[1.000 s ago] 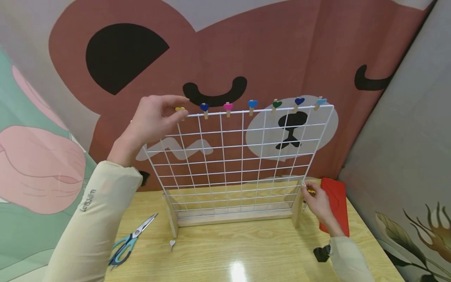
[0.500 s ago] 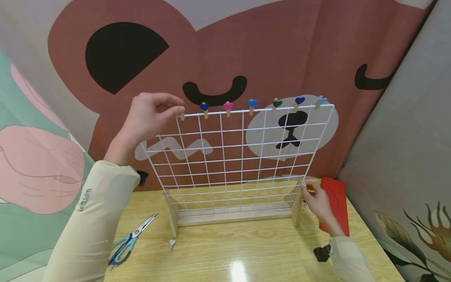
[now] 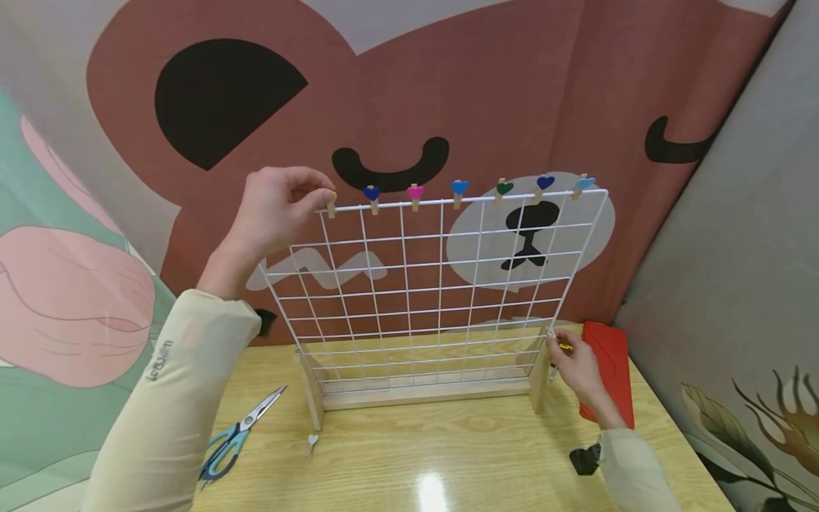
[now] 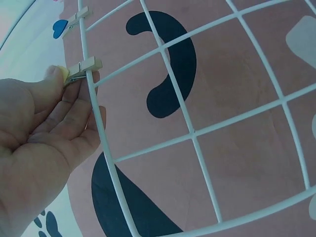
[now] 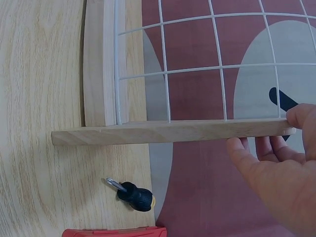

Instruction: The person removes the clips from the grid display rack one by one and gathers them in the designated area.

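Observation:
My left hand [image 3: 269,206] pinches a small wooden clothespin [image 4: 83,69] with a yellow heart at the top left of a white wire grid [image 4: 192,134]. The clothespin's jaws sit over the top wire, and the thumb mostly hides its heart in the head view. Several more clothespins with coloured hearts, such as a pink one [image 3: 415,194], stand along that wire to the right. At the grid's lower right, my right hand [image 3: 576,359] grips the end of the stand's wooden side post [image 5: 173,133], thumb on one side and fingers on the other.
Scissors [image 3: 224,449] and a pale heart clip [image 3: 313,444] lie on the table left of the stand. A stubby screwdriver [image 5: 136,196] and a red pouch [image 3: 611,373] lie at the right. A patterned curtain [image 3: 397,85] hangs close behind the grid.
My left fingers have come together on the yellow clothespin, covering the heart that showed one second ago. The right hand stays on the post.

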Available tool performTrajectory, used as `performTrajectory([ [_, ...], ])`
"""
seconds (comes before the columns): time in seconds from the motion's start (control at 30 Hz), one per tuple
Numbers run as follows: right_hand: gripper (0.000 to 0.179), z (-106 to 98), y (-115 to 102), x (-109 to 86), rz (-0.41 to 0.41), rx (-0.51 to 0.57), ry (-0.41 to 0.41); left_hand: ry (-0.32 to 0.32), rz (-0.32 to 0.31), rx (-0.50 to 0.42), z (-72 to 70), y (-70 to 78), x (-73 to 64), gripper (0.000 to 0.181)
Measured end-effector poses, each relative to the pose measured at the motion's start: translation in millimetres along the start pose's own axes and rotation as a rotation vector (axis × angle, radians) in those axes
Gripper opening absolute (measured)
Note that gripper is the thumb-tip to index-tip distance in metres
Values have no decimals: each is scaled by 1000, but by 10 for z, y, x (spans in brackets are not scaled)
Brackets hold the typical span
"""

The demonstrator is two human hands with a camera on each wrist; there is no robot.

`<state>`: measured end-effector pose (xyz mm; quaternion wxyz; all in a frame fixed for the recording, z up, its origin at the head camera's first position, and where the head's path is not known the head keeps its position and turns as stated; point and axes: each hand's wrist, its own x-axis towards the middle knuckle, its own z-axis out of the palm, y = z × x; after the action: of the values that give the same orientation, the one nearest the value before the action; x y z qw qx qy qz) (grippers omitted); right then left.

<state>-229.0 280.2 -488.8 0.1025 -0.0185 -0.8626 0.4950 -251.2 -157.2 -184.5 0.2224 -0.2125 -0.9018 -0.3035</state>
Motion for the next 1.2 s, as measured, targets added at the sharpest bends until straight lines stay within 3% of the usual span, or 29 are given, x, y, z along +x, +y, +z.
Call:
performTrajectory([
  [0.4,44,16,1,16,-3,-13,25,85,-3,12,29,6,-13,15],
  [0.63,45,19,-9,7,-3,-1,10,125,-23,-5,-52,46,-19,19],
  [0.77,45,27,-5,1,-7,-5,1,179,11,-29,-106,42,-80,22],
  [0.93,45,27,-8,23,-20,-2,4,253,45,-124,-168,-3,-185,19],
  [1.2,45,-8,-6,-7,-30,12,-10,231,43,-355,-189,-142,-348,11],
])
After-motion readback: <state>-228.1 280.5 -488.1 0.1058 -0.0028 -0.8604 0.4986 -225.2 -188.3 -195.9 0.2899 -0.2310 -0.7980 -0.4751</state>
